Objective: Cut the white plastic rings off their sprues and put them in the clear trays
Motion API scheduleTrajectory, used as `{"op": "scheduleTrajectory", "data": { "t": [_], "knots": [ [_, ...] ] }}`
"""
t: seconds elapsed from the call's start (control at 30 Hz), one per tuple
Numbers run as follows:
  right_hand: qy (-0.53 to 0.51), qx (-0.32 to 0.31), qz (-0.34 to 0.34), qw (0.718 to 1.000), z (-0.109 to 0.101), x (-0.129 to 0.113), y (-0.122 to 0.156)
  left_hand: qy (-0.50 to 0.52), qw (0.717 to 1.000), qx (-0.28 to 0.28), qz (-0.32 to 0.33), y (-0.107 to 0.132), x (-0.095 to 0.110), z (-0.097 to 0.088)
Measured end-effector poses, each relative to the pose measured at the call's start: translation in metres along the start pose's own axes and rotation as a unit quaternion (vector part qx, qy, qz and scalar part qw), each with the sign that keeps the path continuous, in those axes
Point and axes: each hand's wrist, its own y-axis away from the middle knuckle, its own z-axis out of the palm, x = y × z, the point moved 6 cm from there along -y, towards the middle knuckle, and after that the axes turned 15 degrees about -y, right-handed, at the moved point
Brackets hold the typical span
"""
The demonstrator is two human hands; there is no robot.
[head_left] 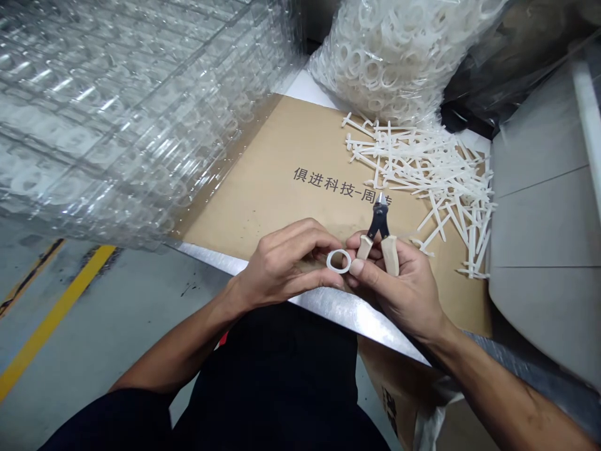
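My left hand (293,260) pinches a small translucent white plastic ring (330,263) between thumb and fingers, just over the front edge of the table. Close beside it, my right hand (404,282) grips a pair of side cutters (390,255) with pale handles and dark jaws that point away from me. The right thumb and a fingertip also meet the ring's right side. Behind the hands, a pile of white plastic sprues (432,166) lies spread over a brown cardboard sheet (263,169) with printed characters.
Stacked clear plastic trays (141,113) holding many rings fill the left. A clear bag of rings (389,56) stands at the back. A grey panel (544,213) borders the right, and the metal table edge (347,316) runs before me.
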Motion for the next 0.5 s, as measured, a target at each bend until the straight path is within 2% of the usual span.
{"op": "scheduleTrajectory", "data": {
  "t": [0.5],
  "knots": [
    [-0.033,-0.032,0.001,0.999,0.0021,0.0019,-0.0002,0.018,1.000,-0.017,0.015,0.0024,-0.0001,0.0029]
  ]
}}
